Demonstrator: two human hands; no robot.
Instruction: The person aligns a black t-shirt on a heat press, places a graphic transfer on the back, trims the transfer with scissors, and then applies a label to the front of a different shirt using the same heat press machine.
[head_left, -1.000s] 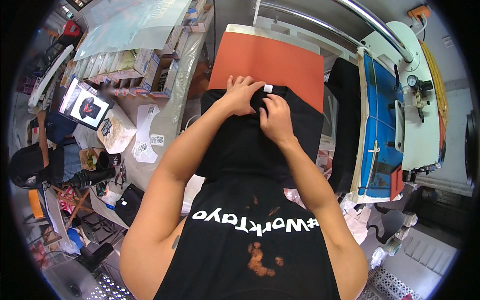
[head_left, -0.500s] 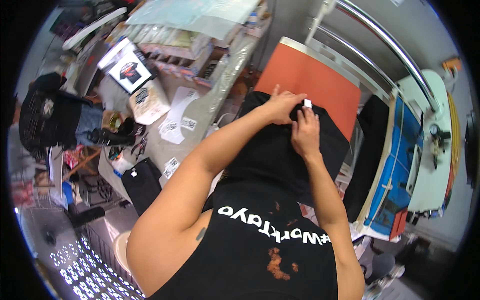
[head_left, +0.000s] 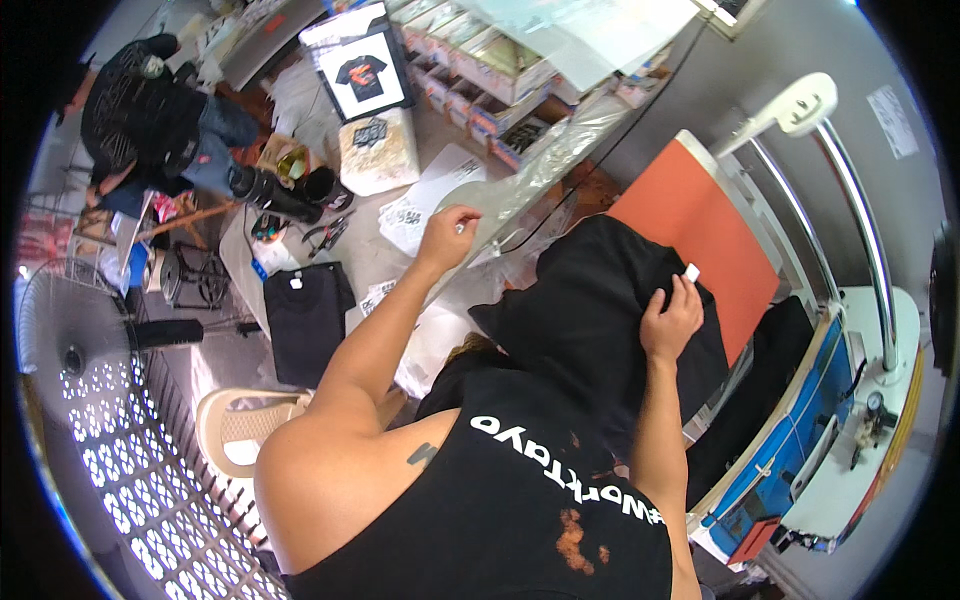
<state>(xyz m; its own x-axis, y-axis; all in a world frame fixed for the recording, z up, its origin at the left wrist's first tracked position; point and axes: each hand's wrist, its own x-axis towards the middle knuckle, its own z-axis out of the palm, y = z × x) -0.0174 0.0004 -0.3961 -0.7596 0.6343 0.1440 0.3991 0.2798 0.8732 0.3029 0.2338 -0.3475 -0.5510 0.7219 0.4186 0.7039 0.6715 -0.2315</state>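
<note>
A black garment (head_left: 610,290), seemingly a T-shirt, lies bunched over the orange-red board (head_left: 690,195), its lower part reaching toward my body. A small white label (head_left: 692,272) stands out at its far edge. My right hand (head_left: 672,322) rests on the cloth with fingers extended, the fingertips just below that label. To the left, my left hand (head_left: 450,238) is raised off the garment near the grey table's edge. Its fingers are curled together in a pinch; a tiny pale spot shows there, too small to name. White printed sheets (head_left: 425,205) lie just beyond it.
A folded black shirt (head_left: 305,325) lies on the table (head_left: 240,250). Behind stand a framed T-shirt picture (head_left: 365,75) and compartment boxes (head_left: 475,60). A fan (head_left: 75,350) and beige chair (head_left: 240,430) are left, a chrome-railed machine (head_left: 865,210) right. Another person (head_left: 150,110) is far left.
My left hand has left the garment beside the label and moved left toward the table. My right hand stays on the cloth by the label. The whole view has shifted and turned.
</note>
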